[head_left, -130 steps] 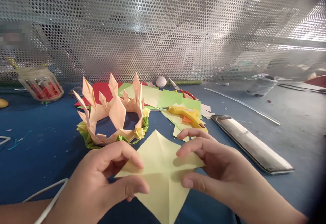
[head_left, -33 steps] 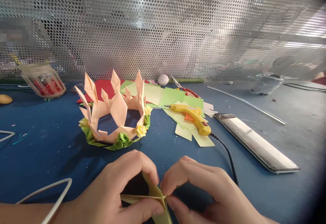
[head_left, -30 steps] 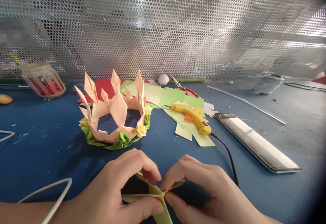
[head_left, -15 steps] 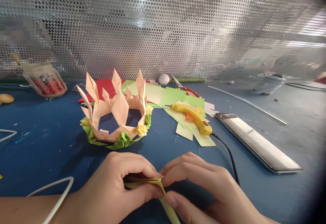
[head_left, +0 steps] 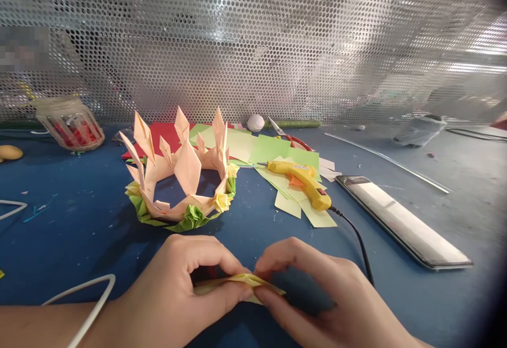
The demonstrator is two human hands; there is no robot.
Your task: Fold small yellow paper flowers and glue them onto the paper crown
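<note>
My left hand [head_left: 174, 290] and my right hand [head_left: 317, 295] meet low in the middle of the view, both pinching a folded pale yellow paper [head_left: 237, 283]. The paper is pressed nearly flat between thumbs and fingers, just above the blue table [head_left: 71, 232]. Beyond the hands stands a peach paper crown [head_left: 180, 176] with green and yellow folded pieces round its base.
A yellow glue gun [head_left: 301, 181] lies on green and yellow paper sheets [head_left: 273, 155], its black cord running toward my right hand. A long metal ruler [head_left: 400, 221] lies right. Scissors [head_left: 285, 134], red paper, a jar [head_left: 71, 123] and a white wire loop [head_left: 83, 306] are around. Perforated metal screen behind.
The open yellow square has been collapsed along its creases into a flat folded piece. In the last second my fingers pressed its raised flaps down together.
</note>
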